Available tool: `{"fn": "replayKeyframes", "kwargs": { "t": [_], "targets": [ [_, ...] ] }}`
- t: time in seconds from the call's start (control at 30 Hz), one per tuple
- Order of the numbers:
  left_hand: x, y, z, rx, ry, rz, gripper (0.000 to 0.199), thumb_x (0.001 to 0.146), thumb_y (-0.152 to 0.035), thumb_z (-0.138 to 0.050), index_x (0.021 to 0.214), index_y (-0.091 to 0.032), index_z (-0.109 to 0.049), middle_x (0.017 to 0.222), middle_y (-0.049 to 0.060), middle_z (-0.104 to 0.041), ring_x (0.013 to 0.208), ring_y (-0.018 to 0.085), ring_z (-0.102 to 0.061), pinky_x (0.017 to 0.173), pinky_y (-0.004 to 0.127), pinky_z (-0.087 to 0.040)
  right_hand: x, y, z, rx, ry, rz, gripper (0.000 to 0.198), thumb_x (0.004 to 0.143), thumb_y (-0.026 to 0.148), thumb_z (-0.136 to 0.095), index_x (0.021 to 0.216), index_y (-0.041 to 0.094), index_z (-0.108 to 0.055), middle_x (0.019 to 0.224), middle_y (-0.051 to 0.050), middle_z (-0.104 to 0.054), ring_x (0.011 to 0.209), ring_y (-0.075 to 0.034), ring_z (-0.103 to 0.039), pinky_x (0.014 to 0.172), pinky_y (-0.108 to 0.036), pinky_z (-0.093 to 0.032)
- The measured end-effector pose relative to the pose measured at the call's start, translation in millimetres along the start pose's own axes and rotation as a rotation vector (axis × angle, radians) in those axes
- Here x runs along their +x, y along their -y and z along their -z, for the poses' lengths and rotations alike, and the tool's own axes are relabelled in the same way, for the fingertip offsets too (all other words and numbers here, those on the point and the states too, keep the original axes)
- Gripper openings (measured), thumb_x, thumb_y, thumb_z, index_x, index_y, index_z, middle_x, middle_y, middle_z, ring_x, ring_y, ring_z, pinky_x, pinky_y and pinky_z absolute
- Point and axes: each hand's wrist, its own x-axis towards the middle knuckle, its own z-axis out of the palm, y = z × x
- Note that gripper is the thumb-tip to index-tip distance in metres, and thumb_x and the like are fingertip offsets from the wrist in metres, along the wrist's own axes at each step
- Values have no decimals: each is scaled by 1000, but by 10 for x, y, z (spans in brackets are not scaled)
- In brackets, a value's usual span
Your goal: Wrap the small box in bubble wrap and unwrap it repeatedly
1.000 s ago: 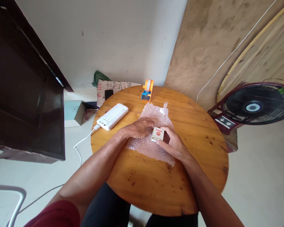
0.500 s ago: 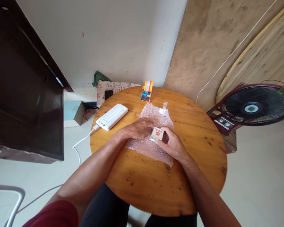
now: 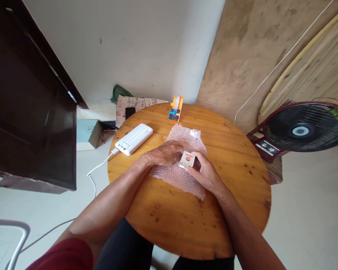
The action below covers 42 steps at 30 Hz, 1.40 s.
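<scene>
A small white box with a red mark on top [image 3: 187, 159] sits on a sheet of bubble wrap [image 3: 183, 182] at the middle of the table. My right hand [image 3: 204, 170] grips the box from its right side, thumb at the near edge and fingers at the far one. Palm down on the wrap, my left hand [image 3: 167, 153] lies just left of the box with its fingers stretched out. Whether its fingertips touch the box I cannot tell. A short piece of clear tape [image 3: 195, 132] is at the wrap's far edge.
The round wooden table [image 3: 169, 213] bears a white power bank [image 3: 133, 139] with a cable at the left. An orange and blue tape dispenser [image 3: 175, 108] stands at the back. To the right is a fan [image 3: 300, 129]; a pale box [image 3: 87, 134] is on the left, beyond the table.
The strip of tape that stuck up from the wrap's far edge now looks folded down. Both hands and the box have stayed in place. The view has shifted slightly.
</scene>
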Motion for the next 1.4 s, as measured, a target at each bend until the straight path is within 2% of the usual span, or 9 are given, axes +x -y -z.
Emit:
{"fn": "replayKeyframes", "kwargs": {
  "t": [0.33,0.43,0.53,0.6,0.7,0.83,0.97,1.2,1.4],
  "targets": [
    [-15,-127,28,-47,-75,141,63,70,-6,-50,131,-21,-47,136,6,-51,126,24,-46,108,38,-36,-1,-24,2,-51,-22,8,43,76,28,-63,117,22,-50,108,-5,-63,98,-22,-59,85,-36,-46],
    [-89,-327,172,21,-162,166,57,70,-6,-48,125,-20,-53,131,7,-55,125,26,-47,108,40,-36,-3,-1,29,-26,-11,2,54,74,29,-65,124,22,-47,116,-8,-61,105,-23,-58,91,-38,-45],
    [-277,-626,302,166,-81,88,43,74,-10,-49,115,-21,-59,117,7,-61,116,26,-52,106,42,-36,-14,17,64,7,16,2,61,73,28,-66,129,21,-44,124,-10,-58,111,-24,-57,95,-40,-43],
    [-439,-808,275,298,-45,72,40,74,-15,-55,113,-22,-59,118,7,-59,120,28,-48,111,47,-27,-23,18,75,25,15,8,61,72,26,-67,129,21,-44,126,-10,-57,113,-24,-55,97,-40,-42],
    [-644,-955,42,398,-32,128,52,68,-20,-65,118,-23,-56,123,9,-55,126,32,-41,112,53,-22,-30,1,56,49,-22,37,60,70,23,-68,126,22,-47,121,-9,-59,111,-24,-56,96,-40,-43],
    [-718,-936,-330,443,-154,249,32,70,-15,-61,102,-18,-61,113,11,-55,113,28,-47,107,48,-32,-20,-44,1,23,-99,63,51,69,18,-65,119,22,-52,112,-6,-62,103,-22,-59,92,-38,-45],
    [-644,-850,-486,420,-266,247,30,72,-11,-57,101,-18,-62,114,10,-53,111,28,-46,105,47,-36,-2,-86,-21,5,-130,57,48,69,17,-63,116,23,-54,110,-5,-64,101,-22,-59,90,-37,-45],
    [-490,-813,-421,342,-346,155,15,75,-12,-57,85,-20,-64,134,7,-47,130,29,-36,106,48,-35,18,-60,22,33,-75,59,42,69,20,-67,110,22,-57,105,-4,-66,97,-21,-61,86,-36,-47],
    [-417,-851,-295,280,-304,96,13,73,-14,-57,81,-20,-64,139,7,-46,132,30,-36,109,50,-31,2,-51,39,56,-71,30,43,70,23,-69,111,23,-56,107,-4,-66,97,-21,-62,85,-35,-48]
  ]
}}
